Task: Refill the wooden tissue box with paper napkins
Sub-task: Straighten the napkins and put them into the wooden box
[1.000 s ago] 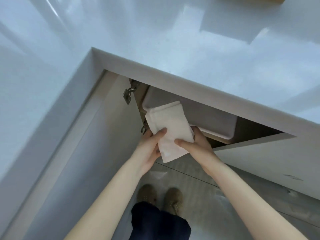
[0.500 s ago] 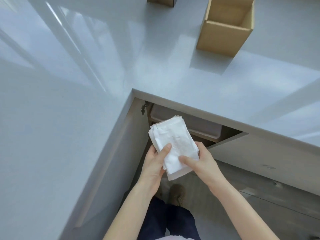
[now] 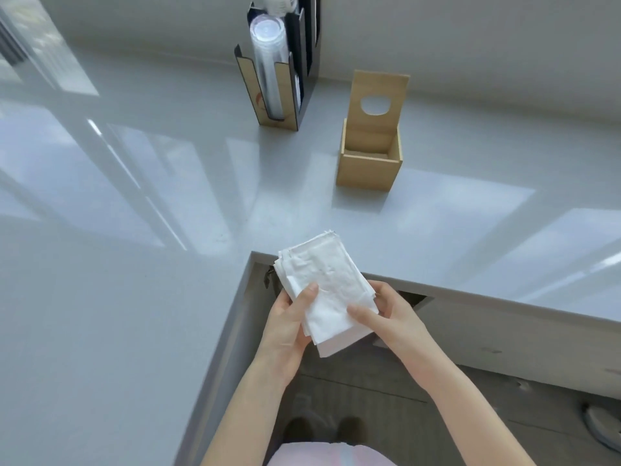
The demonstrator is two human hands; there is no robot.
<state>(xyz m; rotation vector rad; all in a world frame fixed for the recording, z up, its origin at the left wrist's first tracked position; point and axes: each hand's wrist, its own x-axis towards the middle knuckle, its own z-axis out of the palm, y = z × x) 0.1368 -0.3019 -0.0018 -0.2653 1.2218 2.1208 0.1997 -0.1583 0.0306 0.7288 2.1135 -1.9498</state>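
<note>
the stack of paper napkins (image 3: 327, 297) is held over the inner corner of the bench (image 3: 134, 297), above the floor rather than above the bench top, and well apart from the wooden tissue box (image 3: 369, 166), which stands toward the far edge with its lid (image 3: 378, 95) swung upright and its inside apparently empty. the stack is loose and uneven (sheets are fanned at the far end and the near corner), so a few napkins could be shed on the way if the hold is slackened. the box opening looks narrow against the stack, so sheets could be crumpled or caught on the rim if the stack is pushed in askew; the upright lid could also be knocked shut by a careless approach. the stack is gripped by the left hand (image 3: 285, 327) along its left edge, thumb laid across the top and fingers curled beneath. it is pinched by the right hand (image 3: 389, 314) at the near right side, thumb on top, fingers under. a cup dispenser (image 3: 279, 75) stands to the left of the box.
</note>
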